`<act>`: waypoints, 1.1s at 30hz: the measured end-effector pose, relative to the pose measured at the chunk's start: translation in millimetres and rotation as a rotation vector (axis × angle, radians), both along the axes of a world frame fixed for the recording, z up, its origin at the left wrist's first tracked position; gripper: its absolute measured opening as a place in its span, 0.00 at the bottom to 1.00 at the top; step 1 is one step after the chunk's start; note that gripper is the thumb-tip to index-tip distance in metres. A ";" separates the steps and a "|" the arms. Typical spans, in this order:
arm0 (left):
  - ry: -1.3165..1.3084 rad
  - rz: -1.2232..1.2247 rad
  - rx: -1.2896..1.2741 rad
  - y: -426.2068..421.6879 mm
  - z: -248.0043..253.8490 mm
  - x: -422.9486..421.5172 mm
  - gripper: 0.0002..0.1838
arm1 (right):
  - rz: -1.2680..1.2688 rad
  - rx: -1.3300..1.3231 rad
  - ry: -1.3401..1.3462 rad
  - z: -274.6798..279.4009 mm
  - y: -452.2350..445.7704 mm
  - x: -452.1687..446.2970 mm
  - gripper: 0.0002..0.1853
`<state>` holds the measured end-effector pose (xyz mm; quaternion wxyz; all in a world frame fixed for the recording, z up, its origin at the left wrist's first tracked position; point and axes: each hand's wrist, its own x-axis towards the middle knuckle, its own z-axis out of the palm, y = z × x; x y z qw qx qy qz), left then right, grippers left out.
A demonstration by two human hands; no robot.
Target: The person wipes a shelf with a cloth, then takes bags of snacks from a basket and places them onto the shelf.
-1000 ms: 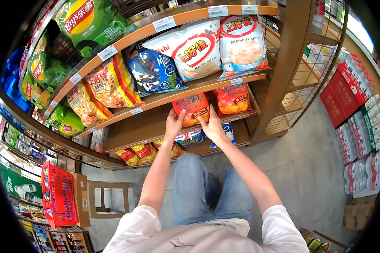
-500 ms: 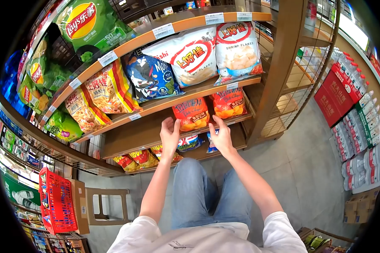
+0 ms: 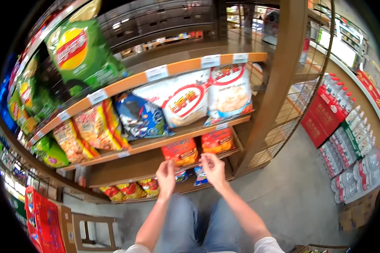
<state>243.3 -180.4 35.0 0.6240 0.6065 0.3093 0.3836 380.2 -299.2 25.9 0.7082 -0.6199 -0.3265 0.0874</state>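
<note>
My left hand (image 3: 166, 179) is in front of the lower shelf, just below the left red-orange chip bag (image 3: 180, 152). Its fingers are curled in, and no item shows in them. My right hand (image 3: 213, 172) sits close by, below the right red-orange chip bag (image 3: 218, 141), fingers bent together and nothing visible between them. Both bags stand upright side by side on that shelf. From this angle I cannot tell whether the fingertips touch the bags. Blue bags, including one blue bag (image 3: 201, 176), are partly hidden behind the hands.
Above are white shrimp flakes bags (image 3: 230, 93), a blue bag (image 3: 141, 116) and yellow-red snack bags (image 3: 99, 127). Green Lay's bags (image 3: 78, 50) lean at upper left. A red basket (image 3: 44, 221) and a stool (image 3: 93, 232) stand left; bottled water packs (image 3: 346, 147) stand right.
The view has tilted up, so the shelves sit lower in the picture. Both hands' fingers, spread before, are now curled in. The red-orange bags stay on their shelf.
</note>
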 end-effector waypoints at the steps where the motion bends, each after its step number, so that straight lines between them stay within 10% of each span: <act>1: 0.028 -0.010 0.021 -1.0 10.6 -0.7 0.15 | -0.016 0.031 0.005 0.9 1.6 -1.2 0.07; 11: 0.450 -0.112 -0.144 -8.5 73.0 -3.0 0.15 | -0.020 -0.082 0.215 48.7 -14.4 -25.2 0.04; 18: 0.580 -0.150 -0.528 -25.6 119.2 -17.5 0.15 | 0.214 -0.738 0.318 146.1 -45.3 -44.1 0.13; 33: 0.369 -0.168 -0.547 -92.5 313.4 -68.9 0.15 | 0.018 -0.580 0.653 359.7 -132.9 -99.8 0.23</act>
